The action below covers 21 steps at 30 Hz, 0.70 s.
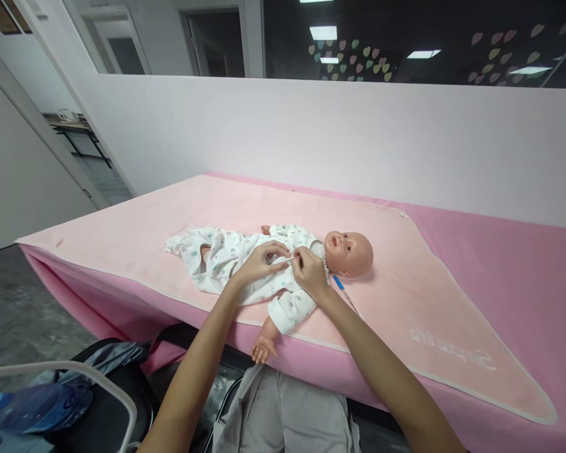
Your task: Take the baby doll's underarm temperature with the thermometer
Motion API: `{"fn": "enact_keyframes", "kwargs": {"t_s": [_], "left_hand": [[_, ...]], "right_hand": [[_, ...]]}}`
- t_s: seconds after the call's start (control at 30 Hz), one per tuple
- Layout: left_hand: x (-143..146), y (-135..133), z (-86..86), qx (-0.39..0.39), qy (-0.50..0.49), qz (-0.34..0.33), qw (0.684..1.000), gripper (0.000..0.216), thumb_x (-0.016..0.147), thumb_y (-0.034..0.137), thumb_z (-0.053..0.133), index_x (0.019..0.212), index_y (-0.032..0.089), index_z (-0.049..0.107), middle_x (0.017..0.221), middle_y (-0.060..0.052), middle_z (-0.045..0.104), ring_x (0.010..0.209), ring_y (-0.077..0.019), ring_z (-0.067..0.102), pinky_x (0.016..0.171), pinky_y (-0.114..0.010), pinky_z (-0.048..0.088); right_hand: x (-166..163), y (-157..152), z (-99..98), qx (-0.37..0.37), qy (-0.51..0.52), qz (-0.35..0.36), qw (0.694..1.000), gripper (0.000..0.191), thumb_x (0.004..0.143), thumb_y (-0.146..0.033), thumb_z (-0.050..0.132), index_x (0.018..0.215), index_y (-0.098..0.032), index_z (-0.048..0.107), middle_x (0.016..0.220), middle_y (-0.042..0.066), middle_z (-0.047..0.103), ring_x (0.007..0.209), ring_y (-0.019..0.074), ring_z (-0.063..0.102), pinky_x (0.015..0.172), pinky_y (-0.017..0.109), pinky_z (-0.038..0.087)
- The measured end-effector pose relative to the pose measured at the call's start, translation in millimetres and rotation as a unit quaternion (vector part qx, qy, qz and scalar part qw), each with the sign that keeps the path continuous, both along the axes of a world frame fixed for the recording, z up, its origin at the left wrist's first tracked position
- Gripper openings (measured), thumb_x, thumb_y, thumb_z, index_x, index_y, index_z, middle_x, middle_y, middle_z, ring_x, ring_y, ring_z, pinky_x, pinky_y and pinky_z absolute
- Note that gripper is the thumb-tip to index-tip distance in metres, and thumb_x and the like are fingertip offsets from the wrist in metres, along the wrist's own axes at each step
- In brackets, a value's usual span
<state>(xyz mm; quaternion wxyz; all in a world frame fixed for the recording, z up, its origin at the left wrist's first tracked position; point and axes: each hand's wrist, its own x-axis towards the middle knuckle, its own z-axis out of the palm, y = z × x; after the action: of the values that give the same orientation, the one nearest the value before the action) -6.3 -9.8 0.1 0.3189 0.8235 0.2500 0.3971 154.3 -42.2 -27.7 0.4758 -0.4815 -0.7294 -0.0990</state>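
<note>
A baby doll (349, 253) lies on its back, its head to the right, dressed in a white printed baby outfit (224, 248). Over the doll's chest, my left hand (264, 261) pinches the outfit's front between thumb and fingers. Close beside it, my right hand (310, 270) is also closed on the cloth, near the neckline. A thin white edge or tie of the outfit shows between the two hands; its exact form is too small to tell. By the doll's shoulder rests a slim thermometer-like stick (339, 283) with a blue end, partly behind my right forearm.
Beneath the doll a pale pink mat (453, 302) covers the pink-clothed table (514, 270). A white wall (311, 138) with a window above borders the far side. At lower left, a water bottle (38, 406) lies on a black chair (117, 390).
</note>
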Motion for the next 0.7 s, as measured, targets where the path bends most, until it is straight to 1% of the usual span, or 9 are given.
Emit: {"fn": "enact_keyframes", "kwargs": {"t_s": [0.17,0.23,0.33,0.4,0.57,0.7], "left_hand": [[0.7,-0.4,-2.0,0.012,0.006,0.01,1.0,0.014,0.076,0.028,0.063,0.086,0.019,0.068,0.096,-0.007,0.061,0.093,-0.0191,0.056,0.084,-0.032,0.043],[2.3,-0.1,-4.8,0.03,0.01,0.025,0.999,0.013,0.075,0.026,0.063,0.085,0.019,0.067,0.096,-0.006,0.061,0.094,-0.0192,0.056,0.085,-0.032,0.043],[4.9,0.0,-8.4,0.049,0.012,0.052,0.997,0.01,0.074,0.024,0.063,0.082,0.019,0.066,0.096,-0.006,0.06,0.094,-0.0195,0.056,0.087,-0.033,0.042],[5.8,-0.1,-9.3,0.05,0.01,0.061,0.997,0.009,0.074,0.024,0.062,0.081,0.019,0.066,0.097,-0.006,0.06,0.095,-0.0199,0.055,0.089,-0.033,0.042],[4.7,-0.2,-7.4,0.037,-0.004,0.042,0.998,0.01,0.075,0.023,0.06,0.082,0.019,0.066,0.099,-0.006,0.059,0.098,-0.0199,0.054,0.09,-0.034,0.041],[2.1,-0.7,-4.5,0.006,-0.017,0.023,1.0,0.011,0.076,0.023,0.059,0.084,0.018,0.066,0.101,-0.007,0.058,0.098,-0.02,0.054,0.086,-0.033,0.043]], "right_hand": [[0.6,-0.5,1.1,-0.004,0.016,0.017,1.0,0.013,0.075,-0.013,0.04,0.076,-0.019,0.051,0.07,0.002,0.058,0.063,0.0145,0.054,0.06,0.023,0.041],[0.5,-2.0,2.7,-0.004,0.011,0.026,1.0,0.013,0.075,-0.014,0.043,0.081,-0.018,0.053,0.076,0.003,0.06,0.068,0.0153,0.057,0.062,0.024,0.042],[0.3,-3.8,4.6,-0.018,0.003,0.033,0.999,0.02,0.076,-0.015,0.044,0.092,-0.018,0.055,0.084,0.004,0.062,0.076,0.0164,0.059,0.066,0.024,0.044],[0.2,-4.1,4.9,-0.025,0.005,0.03,0.999,0.023,0.076,-0.014,0.043,0.096,-0.018,0.054,0.086,0.004,0.062,0.077,0.0165,0.059,0.068,0.025,0.044],[-0.3,-3.4,4.0,-0.013,0.013,0.026,0.999,0.022,0.078,-0.013,0.042,0.095,-0.018,0.054,0.085,0.004,0.063,0.076,0.0161,0.059,0.067,0.025,0.045],[-1.1,-3.5,3.8,-0.005,0.018,0.016,1.0,0.019,0.08,-0.014,0.042,0.093,-0.018,0.055,0.083,0.004,0.063,0.075,0.0158,0.059,0.067,0.024,0.044]]}}
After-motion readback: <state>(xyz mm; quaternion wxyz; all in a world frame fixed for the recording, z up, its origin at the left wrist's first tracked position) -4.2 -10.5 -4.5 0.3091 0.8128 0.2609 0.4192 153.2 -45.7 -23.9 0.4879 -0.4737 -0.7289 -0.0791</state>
